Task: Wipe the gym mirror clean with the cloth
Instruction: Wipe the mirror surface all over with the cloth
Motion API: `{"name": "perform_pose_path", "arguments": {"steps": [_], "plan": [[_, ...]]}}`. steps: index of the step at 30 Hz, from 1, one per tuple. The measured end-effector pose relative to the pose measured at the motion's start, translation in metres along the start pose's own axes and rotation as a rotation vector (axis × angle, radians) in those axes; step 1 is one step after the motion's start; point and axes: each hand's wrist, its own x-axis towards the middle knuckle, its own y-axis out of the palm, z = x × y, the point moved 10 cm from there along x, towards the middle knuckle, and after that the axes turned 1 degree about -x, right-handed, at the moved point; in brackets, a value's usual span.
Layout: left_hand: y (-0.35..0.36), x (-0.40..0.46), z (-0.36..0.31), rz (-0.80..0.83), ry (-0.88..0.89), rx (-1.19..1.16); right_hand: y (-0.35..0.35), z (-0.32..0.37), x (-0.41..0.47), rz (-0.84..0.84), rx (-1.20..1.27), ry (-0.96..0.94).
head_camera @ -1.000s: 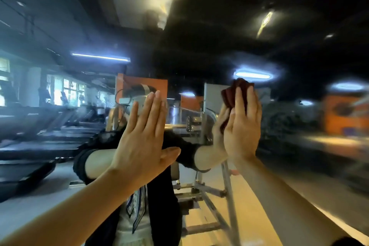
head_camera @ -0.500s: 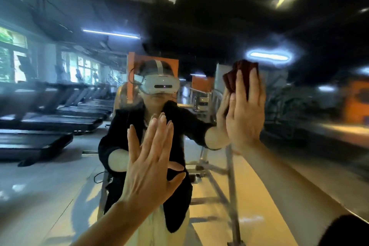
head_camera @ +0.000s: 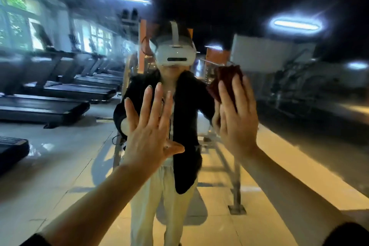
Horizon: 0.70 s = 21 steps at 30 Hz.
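Two hands up at the mirror (head_camera: 299,116). Dark red cloth (head_camera: 229,78) under the right hand (head_camera: 237,118), fingers straight, pressing it to the glass; since 1 s ago it slid lower, so wipe stroke is running downward, I'd judge. Left hand (head_camera: 148,132), left of cloth, spread flat, holds nothing, also dropped. No readable writing or brands.

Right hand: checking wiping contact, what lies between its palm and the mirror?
The dark red cloth, pressed flat under the right hand against the mirror, in the head view.
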Motion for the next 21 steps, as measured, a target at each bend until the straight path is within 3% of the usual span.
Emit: {"name": "perform_pose_path", "arguments": {"steps": [3,5,7,10,12,16,18,19,21], "plan": [[-0.001,-0.001,-0.002,0.02,0.004,0.016,0.022,0.046,-0.093,0.24,0.004,-0.41],[-0.001,0.0,-0.002,0.024,0.001,0.019,0.019,0.054,-0.118,0.312,-0.021,-0.569],[-0.001,0.0,-0.002,0.029,-0.005,0.029,0.012,0.043,-0.096,0.245,-0.016,-0.525],[0.0,-0.001,-0.002,0.032,-0.015,0.021,-0.003,0.003,-0.041,0.037,0.003,-0.098],[-0.001,-0.002,-0.004,0.023,-0.019,0.003,0.001,0.005,-0.049,0.011,0.063,0.024],[-0.002,-0.024,-0.006,0.01,-0.029,-0.088,0.02,0.064,-0.151,0.325,0.111,-0.439],[0.002,-0.043,-0.009,0.028,-0.02,-0.093,0.016,0.064,-0.171,0.413,0.082,-0.585],[0.006,-0.052,-0.011,0.047,-0.018,-0.088,0.011,0.056,-0.162,0.372,0.066,-0.573],[0.016,-0.061,-0.017,0.09,-0.028,-0.103,-0.001,0.021,-0.12,0.216,0.044,-0.348]]}}
